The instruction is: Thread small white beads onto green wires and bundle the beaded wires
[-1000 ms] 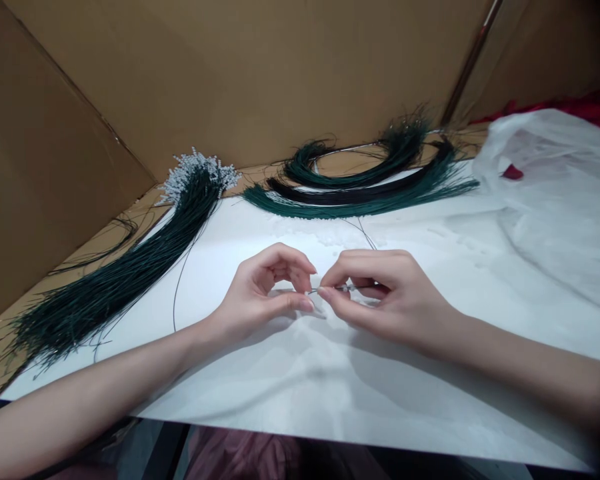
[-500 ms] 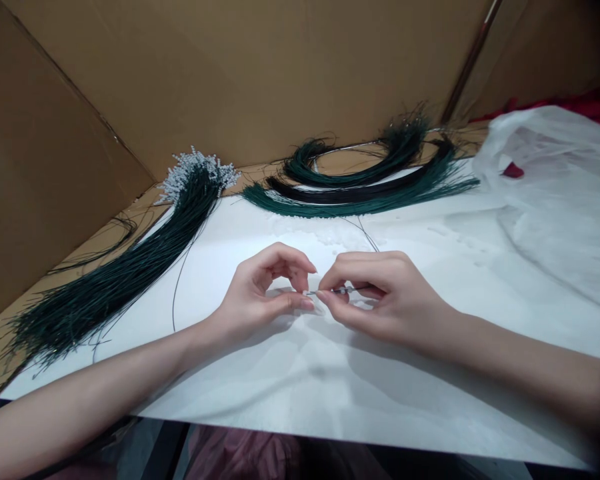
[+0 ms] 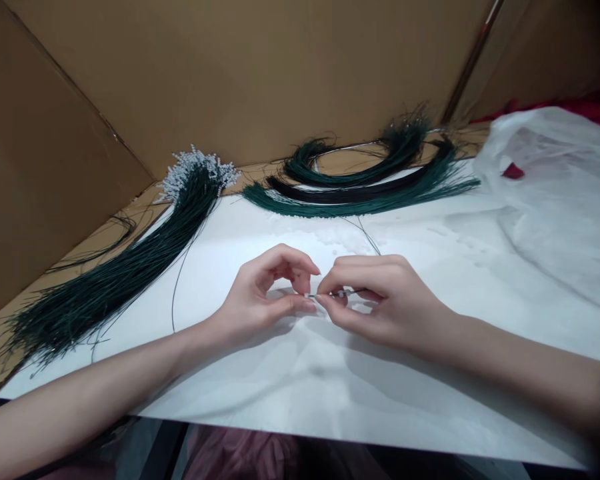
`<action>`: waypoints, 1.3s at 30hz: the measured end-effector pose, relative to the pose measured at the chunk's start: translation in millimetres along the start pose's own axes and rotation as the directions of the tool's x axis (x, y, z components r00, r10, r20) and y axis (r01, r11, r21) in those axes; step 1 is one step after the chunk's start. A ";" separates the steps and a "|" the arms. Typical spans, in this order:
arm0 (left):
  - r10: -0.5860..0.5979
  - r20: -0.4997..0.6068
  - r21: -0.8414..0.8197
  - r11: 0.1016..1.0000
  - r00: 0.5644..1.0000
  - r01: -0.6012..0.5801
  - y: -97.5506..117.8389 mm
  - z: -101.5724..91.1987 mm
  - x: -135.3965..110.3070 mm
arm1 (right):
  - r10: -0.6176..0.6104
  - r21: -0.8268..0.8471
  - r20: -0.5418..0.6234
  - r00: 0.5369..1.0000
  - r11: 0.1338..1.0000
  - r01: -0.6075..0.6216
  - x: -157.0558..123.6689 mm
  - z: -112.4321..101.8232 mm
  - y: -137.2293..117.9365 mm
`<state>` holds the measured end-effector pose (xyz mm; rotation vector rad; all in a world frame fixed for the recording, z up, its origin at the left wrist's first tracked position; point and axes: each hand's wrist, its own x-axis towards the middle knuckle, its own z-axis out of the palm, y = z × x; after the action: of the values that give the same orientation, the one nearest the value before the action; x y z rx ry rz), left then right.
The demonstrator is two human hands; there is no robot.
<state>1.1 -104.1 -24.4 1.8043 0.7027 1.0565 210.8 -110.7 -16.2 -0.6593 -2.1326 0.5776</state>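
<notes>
My left hand (image 3: 265,293) and my right hand (image 3: 380,300) meet fingertip to fingertip over a white sheet (image 3: 330,387). The right hand pinches the end of a thin dark green wire (image 3: 367,238) that runs back over the hand toward the far bundles. The left hand's thumb and forefinger are pinched at the wire's tip, on something too small to make out. Tiny clear beads (image 3: 340,237) lie scattered on the sheet just beyond the hands.
A long bundle of green wires with white bead tips (image 3: 130,267) lies at the left. Curved bundles of green and black wires (image 3: 365,183) lie at the back. A white plastic bag (image 3: 555,193) sits at the right. Cardboard walls (image 3: 230,73) enclose the back and left.
Both hands have sunk slightly toward the sheet. The pinch at the wire's tip has hardly changed.
</notes>
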 end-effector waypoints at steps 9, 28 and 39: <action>0.003 0.001 0.018 1.000 1.000 -0.003 1.1 1.4 0.5 | -0.012 -0.013 0.008 1.000 1.000 0.012 1.0 0.4 -1.0; 0.024 0.011 0.041 0.999 1.000 -0.025 0.8 1.3 0.4 | -0.011 -0.027 0.002 1.000 1.000 0.011 0.7 0.9 -1.7; 0.036 0.020 0.008 0.999 0.999 -0.036 -2.0 0.5 0.5 | -0.007 -0.037 -0.004 1.000 0.999 0.007 -0.3 0.4 -0.9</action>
<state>1.7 -103.1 -26.1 1.8378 0.6658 1.0593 210.3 -111.7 -16.0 -0.6722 -2.1455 0.5339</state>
